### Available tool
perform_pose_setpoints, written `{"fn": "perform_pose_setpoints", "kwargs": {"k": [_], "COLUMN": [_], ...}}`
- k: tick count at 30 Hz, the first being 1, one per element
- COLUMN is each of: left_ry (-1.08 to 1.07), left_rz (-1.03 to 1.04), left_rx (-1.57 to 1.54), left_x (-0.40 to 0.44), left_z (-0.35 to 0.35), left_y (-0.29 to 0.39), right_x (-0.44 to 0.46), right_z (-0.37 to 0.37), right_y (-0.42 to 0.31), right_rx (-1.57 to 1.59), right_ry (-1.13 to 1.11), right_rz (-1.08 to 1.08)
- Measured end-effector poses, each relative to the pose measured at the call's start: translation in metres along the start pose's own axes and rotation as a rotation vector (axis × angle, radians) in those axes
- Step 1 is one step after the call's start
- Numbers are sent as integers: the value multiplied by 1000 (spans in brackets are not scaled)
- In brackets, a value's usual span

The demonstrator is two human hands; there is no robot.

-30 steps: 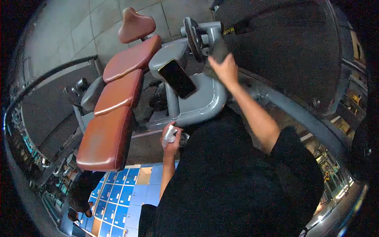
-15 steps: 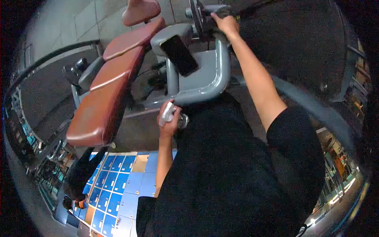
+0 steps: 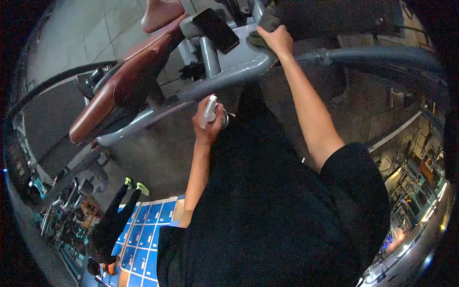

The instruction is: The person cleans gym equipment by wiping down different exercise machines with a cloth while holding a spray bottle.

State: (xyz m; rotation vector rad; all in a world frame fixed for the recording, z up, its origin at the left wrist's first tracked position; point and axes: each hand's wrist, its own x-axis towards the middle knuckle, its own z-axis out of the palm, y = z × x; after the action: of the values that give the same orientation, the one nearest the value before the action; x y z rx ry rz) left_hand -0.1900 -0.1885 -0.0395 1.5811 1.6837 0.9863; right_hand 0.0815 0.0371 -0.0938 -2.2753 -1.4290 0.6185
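My left hand [image 3: 206, 122] is closed around a spray bottle with a white trigger head [image 3: 209, 109]; its clear body shows only in part beside my dark clothing. My right hand [image 3: 278, 40] presses a dark grey-green cloth [image 3: 259, 41] against the corner of the grey machine frame [image 3: 239, 68], beside a flat grey panel [image 3: 244, 47]. Some of the cloth is hidden under my fingers. A black phone [image 3: 216, 31] lies tilted on the machine's grey pad, left of the cloth.
A brown padded bench [image 3: 117, 93] belongs to the machine on my left. A thick grey tube [image 3: 377, 55] runs off to the right. Behind stand blue lockers [image 3: 143, 234], with another person [image 3: 107, 234] in dark clothes near them. Gym equipment lines the left side.
My right hand has moved from the handle at the top onto the frame corner nearer me. The view has shifted, so the machine sits higher. My left hand still grips the spray bottle.
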Motion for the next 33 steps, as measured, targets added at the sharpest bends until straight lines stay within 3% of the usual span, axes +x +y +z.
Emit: {"fn": "perform_pose_setpoints", "kwargs": {"k": [2, 6, 8, 10, 12, 17, 20, 22, 23, 24, 26, 27, 28, 29, 30, 31, 33], "left_ry": [13, -35, 2, 16, 80, 209, 231, 200, 190, 187, 119, 113, 98, 78, 59, 45, -30], "left_rz": [16, -73, -86, -171, -228, -335, -374, -302, -301, -293, -256, -252, -256, -257, -255, -210, -213], "left_rx": [33, -34, 83, 74, 20, 82, 167, 157, 113, 110, 111, 109, 98, 88, 77, 52, -10], "left_x": [-16, -51, -76, -95, -107, -140, -134, -131, -133, -130, -129, -130, -129, -127, -121, -118, -106], "left_z": [-15, -59, -78, -99, -123, -159, -164, -166, -164, -162, -160, -158, -155, -151, -147, -142, -137], "left_y": [-15, -41, -57, -64, -70, -109, -98, -91, -101, -103, -104, -104, -103, -101, -101, -104, -106], "right_x": [-42, -137, -156, -147, -131, -77, -32, 16, 8, 9, 14, -37, -50, -75, -141, -137, -171], "right_z": [6, 50, 83, 70, 45, 31, -14, 4, -14, -2, 36, 12, 19, 38, 4, 60, 88], "right_y": [6, -7, -18, -28, -34, 11, 13, 48, 34, 42, 70, 31, 28, 27, -32, -1, -32], "right_rx": [49, 623, 600, 759, 514, 201, 361, 299, 467, 470, 469, 304, 247, 358, 432, 619, 648], "right_ry": [153, 449, 659, 577, 369, 159, -317, -317, -554, -546, -168, 28, 68, 213, 341, 444, 582], "right_rz": [81, 304, 291, 363, 643, 410, 234, 90, 91, 92, 112, 193, 298, 289, 339, 282, 439]}}
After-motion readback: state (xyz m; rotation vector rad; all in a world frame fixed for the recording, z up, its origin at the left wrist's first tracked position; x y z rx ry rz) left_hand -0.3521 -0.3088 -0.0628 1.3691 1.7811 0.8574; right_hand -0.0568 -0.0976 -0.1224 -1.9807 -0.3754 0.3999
